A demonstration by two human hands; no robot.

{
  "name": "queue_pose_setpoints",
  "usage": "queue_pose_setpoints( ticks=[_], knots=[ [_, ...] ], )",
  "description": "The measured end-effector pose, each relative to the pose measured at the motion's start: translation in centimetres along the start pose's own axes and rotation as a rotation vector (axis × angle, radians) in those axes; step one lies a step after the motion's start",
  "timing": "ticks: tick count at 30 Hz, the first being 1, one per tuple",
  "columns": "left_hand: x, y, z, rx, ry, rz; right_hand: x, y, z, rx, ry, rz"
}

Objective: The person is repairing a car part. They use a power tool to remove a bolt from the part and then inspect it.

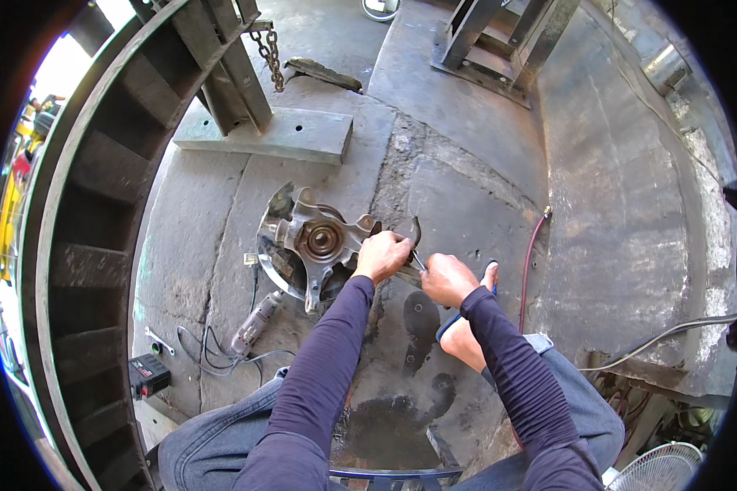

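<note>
A steering knuckle [321,239] with a round hub bore and a bent metal dust shield [272,266] lies on the concrete floor in front of me. My left hand [382,255] is closed at the right end of the knuckle's arm. What its fingers grip is mostly hidden. Just beyond those fingers a dark curved metal piece [417,232] sticks up. Close by on the right, my right hand [449,281] is closed around a thin metal tool [418,260]. Only a short length of its shank shows, pointing toward the left hand, so its kind is unclear.
A corded grinder-like power tool [256,323] lies left of the knuckle. Farther left are a wrench [160,340] and a black box [148,376]. A ribbed steel frame [98,204] curves along the left. A red hose [531,262] runs at right; a fan [659,468] stands lower right.
</note>
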State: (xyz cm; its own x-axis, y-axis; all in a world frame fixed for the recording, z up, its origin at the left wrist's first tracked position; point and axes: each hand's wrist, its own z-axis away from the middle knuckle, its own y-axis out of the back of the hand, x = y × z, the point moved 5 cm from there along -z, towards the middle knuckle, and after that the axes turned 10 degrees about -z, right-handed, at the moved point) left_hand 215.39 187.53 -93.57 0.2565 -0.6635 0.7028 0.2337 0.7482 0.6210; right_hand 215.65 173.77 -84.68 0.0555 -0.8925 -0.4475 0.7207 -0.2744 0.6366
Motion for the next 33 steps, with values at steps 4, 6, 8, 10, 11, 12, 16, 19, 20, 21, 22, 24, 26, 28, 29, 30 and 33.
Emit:
queue_pose_setpoints(
  ticks=[4,6,8,10,11,12,16,19,20,21,22,24,26,28,29,30,33],
  knots=[
    [-0.4,-0.1,-0.3,0.021,0.036,-0.007,-1.6,-0.6,-0.6,-0.028,-0.017,-0.061],
    [-0.6,-0.3,-0.4,0.012,0.033,0.016,-0.8,-1.0,-1.1,-0.060,-0.038,-0.077],
    [-0.8,-0.4,-0.5,0.006,0.036,0.023,0.7,-0.7,-1.3,0.001,0.041,0.025],
    [-1.0,-0.4,-0.5,-0.001,0.018,-0.020,2.6,-0.6,-1.8,0.044,0.102,0.099],
    [-0.9,-0.4,-0.6,-0.016,0.000,-0.056,3.9,-0.7,-2.6,0.023,0.051,0.211],
    [-0.9,-0.4,-0.6,-0.022,-0.033,-0.082,4.0,-0.8,-2.8,0.125,0.210,0.345],
    [-0.4,0.1,-0.8,0.020,-0.198,-0.183,4.0,-1.7,-4.6,0.441,0.580,0.577],
    [-1.4,-0.4,-0.9,-0.045,-0.040,0.000,4.8,-1.5,-5.0,0.498,0.514,0.431],
    [-1.5,-0.4,-0.9,-0.018,-0.042,0.056,5.0,-1.3,-4.9,0.491,0.455,0.396],
    [-1.5,-0.3,-0.7,0.021,-0.052,0.112,4.8,-1.2,-4.4,0.467,0.469,0.403],
    [-1.6,-0.2,-0.8,0.073,-0.033,0.114,4.7,-1.0,-3.9,0.411,0.426,0.418],
    [-1.7,-0.2,-0.8,0.109,-0.004,0.121,4.7,-0.8,-2.9,0.199,0.245,0.491],
    [-1.8,-0.3,-0.9,0.067,0.030,0.126,3.3,-0.6,-1.8,0.071,0.178,0.486],
    [-1.5,-0.3,-0.9,0.046,0.015,0.088,1.4,-0.2,-0.8,0.042,0.149,0.460],
    [-1.5,-0.2,-0.8,0.032,0.017,0.065,0.3,-0.1,-0.6,0.007,0.143,0.471],
    [-1.4,-0.1,-0.7,0.014,0.028,0.097,-0.6,0.0,-0.5,-0.031,0.136,0.478],
    [-1.2,0.3,-0.6,0.027,0.016,0.069,-2.9,-0.2,-0.6,-0.044,0.126,0.443]
  ],
)
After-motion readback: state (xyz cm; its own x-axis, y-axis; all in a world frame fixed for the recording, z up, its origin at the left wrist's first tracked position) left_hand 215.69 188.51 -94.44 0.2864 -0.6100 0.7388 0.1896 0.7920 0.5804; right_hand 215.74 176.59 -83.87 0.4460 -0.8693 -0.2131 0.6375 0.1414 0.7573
